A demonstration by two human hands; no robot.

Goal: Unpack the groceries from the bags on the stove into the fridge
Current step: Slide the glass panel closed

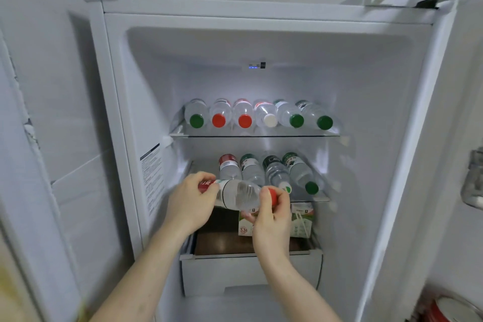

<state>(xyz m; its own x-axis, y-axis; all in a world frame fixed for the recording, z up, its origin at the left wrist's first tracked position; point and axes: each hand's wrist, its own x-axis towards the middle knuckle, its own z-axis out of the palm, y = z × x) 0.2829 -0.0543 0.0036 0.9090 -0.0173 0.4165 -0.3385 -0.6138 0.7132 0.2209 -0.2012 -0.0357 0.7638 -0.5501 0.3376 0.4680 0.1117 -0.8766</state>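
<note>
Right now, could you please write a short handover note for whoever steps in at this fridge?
Left hand holds the base end of a clear plastic water bottle with a red cap; right hand pinches its cap end. The bottle lies sideways in front of the middle glass shelf.
Done: six bottles on the top shelf, four on the middle.
Left: slide this bottle into the gap at the shelf's left. Bags not in view.

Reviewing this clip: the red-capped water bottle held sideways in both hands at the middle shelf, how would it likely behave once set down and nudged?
The red-capped bottle is round and lies on its side, so it would probably roll unless it rests against its neighbours. It looks full, so likely heavy for its size. The clear thin plastic may dent slightly where the left hand and right hand grip.
</note>
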